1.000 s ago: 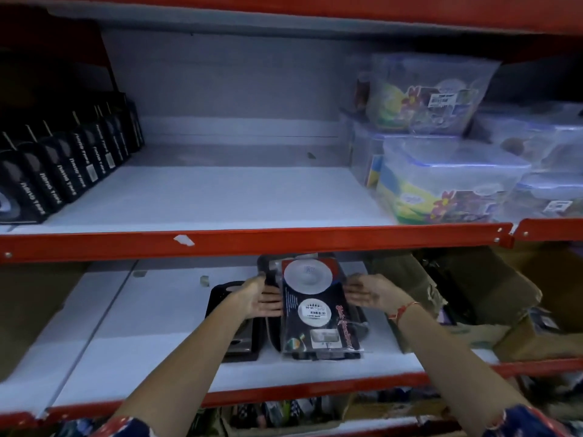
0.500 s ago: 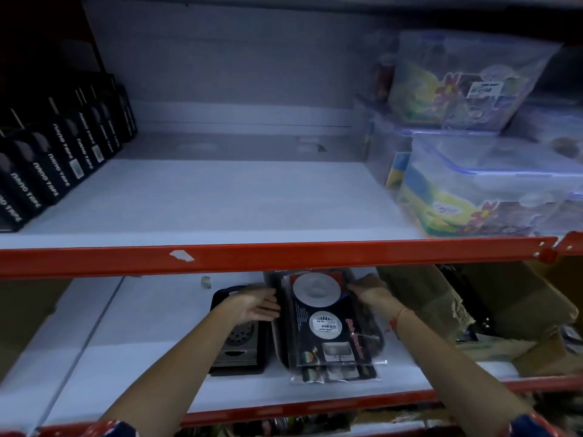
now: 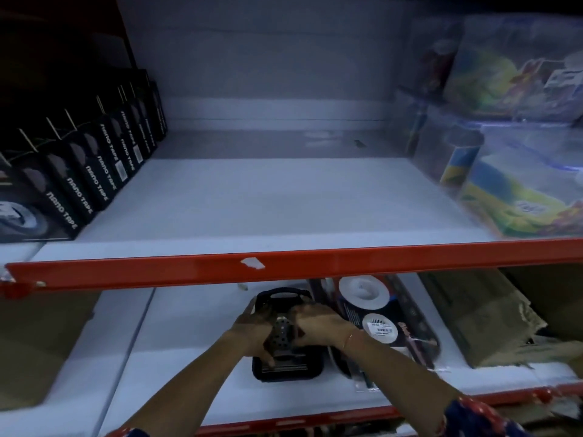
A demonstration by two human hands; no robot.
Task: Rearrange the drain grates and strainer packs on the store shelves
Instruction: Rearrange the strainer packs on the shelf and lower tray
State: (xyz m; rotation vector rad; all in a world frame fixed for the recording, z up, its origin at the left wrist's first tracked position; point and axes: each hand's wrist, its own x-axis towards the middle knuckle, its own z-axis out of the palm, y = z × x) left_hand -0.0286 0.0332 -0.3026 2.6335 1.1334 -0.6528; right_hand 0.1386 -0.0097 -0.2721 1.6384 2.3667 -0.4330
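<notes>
On the lower white shelf (image 3: 176, 357) lies a black-framed drain grate pack (image 3: 287, 369) with a perforated metal grate showing between my hands. My left hand (image 3: 252, 329) grips its left side and my right hand (image 3: 315, 326) grips its right side. Just right of it lies a stack of strainer packs (image 3: 381, 323), dark cards with white round discs, flat on the shelf and free of both hands. The top of the stack is partly hidden by the red shelf beam (image 3: 315, 263).
On the upper shelf (image 3: 268, 200), black nano tape boxes (image 3: 94, 171) line the left side and clear plastic containers (image 3: 517, 171) stack at the right. Torn cardboard boxes (image 3: 482, 320) sit right of the strainer packs. Brown cardboard (image 3: 38, 348) lies at the lower left.
Both hands have left the strainer pack stack and moved left onto the drain grate pack. The view has shifted closer and slightly upward.
</notes>
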